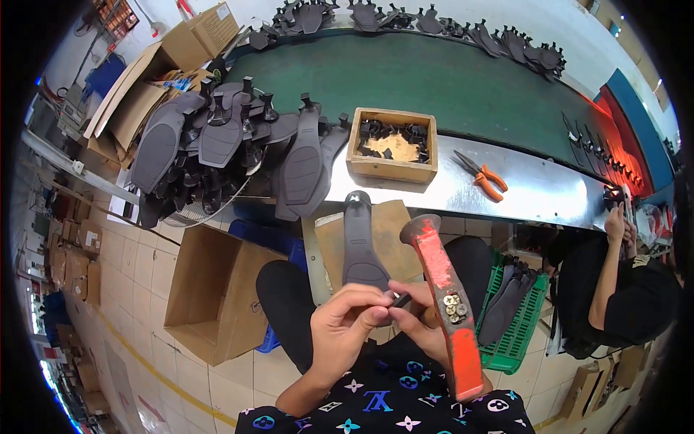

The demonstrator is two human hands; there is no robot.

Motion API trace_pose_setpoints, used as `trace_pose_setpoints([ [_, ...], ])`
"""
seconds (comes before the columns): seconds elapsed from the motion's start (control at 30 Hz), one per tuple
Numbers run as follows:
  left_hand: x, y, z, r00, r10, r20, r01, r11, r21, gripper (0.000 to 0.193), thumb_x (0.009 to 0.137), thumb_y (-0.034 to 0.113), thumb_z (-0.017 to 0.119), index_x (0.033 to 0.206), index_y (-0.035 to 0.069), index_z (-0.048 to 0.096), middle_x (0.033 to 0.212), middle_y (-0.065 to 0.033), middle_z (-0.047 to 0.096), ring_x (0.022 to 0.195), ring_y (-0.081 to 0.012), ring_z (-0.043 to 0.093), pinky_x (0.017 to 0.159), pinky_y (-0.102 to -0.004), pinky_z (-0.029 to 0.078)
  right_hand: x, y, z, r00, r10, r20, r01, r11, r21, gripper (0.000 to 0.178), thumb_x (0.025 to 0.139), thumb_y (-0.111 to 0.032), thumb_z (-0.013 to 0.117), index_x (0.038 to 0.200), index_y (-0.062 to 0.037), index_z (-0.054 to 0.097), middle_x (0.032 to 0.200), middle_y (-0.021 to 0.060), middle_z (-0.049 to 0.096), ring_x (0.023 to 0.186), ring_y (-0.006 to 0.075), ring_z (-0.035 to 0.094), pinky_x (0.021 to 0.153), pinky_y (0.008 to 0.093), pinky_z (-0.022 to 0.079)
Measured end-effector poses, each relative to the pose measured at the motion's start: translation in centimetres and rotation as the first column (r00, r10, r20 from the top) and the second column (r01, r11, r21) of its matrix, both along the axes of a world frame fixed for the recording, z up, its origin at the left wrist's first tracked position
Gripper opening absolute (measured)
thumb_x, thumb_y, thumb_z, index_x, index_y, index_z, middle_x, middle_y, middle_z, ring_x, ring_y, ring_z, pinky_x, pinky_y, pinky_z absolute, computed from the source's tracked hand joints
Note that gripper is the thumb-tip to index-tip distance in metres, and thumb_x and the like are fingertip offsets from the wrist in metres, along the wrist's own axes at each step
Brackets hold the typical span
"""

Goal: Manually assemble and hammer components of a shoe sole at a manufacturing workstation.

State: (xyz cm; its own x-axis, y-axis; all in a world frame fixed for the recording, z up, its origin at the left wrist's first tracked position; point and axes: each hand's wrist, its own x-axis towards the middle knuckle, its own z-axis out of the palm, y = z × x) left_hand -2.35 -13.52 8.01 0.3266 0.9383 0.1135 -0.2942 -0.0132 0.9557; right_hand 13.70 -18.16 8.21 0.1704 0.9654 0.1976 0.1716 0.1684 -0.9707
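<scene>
My left hand pinches a small black heel tip between thumb and fingertips. Close beside it, my right hand has its thumb and finger on the same piece. A hammer with a worn red head stands over my right hand and appears gripped in it; the head hides its handle and most of those fingers. Just beyond my hands, a dark grey shoe sole with a heel lies bottom up on a brown pad, its heel end pointing away from me.
A wooden box of small black pieces and orange-handled pliers rest on the metal ledge before a green belt. Heeled soles pile up left. A cardboard box, a green basket and a co-worker flank me.
</scene>
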Motion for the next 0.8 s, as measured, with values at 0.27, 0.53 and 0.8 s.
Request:
trace_pose_setpoints([
  [0.27, -0.5, 2.9, 3.1, 0.885, 0.02, -0.466, 0.238, 0.84, 0.488, 0.04, 0.079, -0.015, 0.067, 0.114, 0.004, 0.073, 0.112, -0.0099, 0.06, 0.089, -0.0194, 0.068, 0.075, -0.0292, 0.059, 2.0, 0.3, 0.1, 0.976, 0.19, -0.107, -0.192, 0.981, -0.015, 0.035, 0.08, -0.016, 0.08, 0.107, 0.0038, 0.069, 0.1, 0.0158, 0.073, 0.083, 0.0236, 0.073, 0.074, 0.0295, 0.056],
  [0.53, -0.4, 0.9, 1.4, 0.878, 0.353, -0.323, 0.068, 0.578, 0.813, 0.034, 0.071, -0.004, 0.081, 0.105, -0.006, 0.074, 0.11, -0.0143, 0.067, 0.084, -0.0228, 0.069, 0.069, -0.0306, 0.057, 1.3, 0.7, 0.7, 0.963, 0.139, -0.233, -0.16, 0.984, -0.073, 0.056, 0.093, -0.039, 0.071, 0.127, 0.005, 0.063, 0.085, 0.0056, 0.064, 0.053, 0.0044, 0.049, 0.046, 0.0197, 0.035],
  [0.8, -0.9, 3.5, -1.1, 0.852, 0.425, -0.306, 0.161, 0.344, 0.925, 0.03, 0.075, 0.003, 0.081, 0.104, -0.003, 0.074, 0.111, -0.0138, 0.068, 0.086, -0.0227, 0.069, 0.074, -0.0318, 0.057, 1.4, 1.6, 0.1, 0.881, 0.053, -0.47, -0.133, 0.981, -0.138, 0.023, 0.086, 0.004, 0.072, 0.108, 0.0034, 0.066, 0.108, 0.0112, 0.068, 0.082, 0.0111, 0.066, 0.07, 0.0233, 0.053],
])
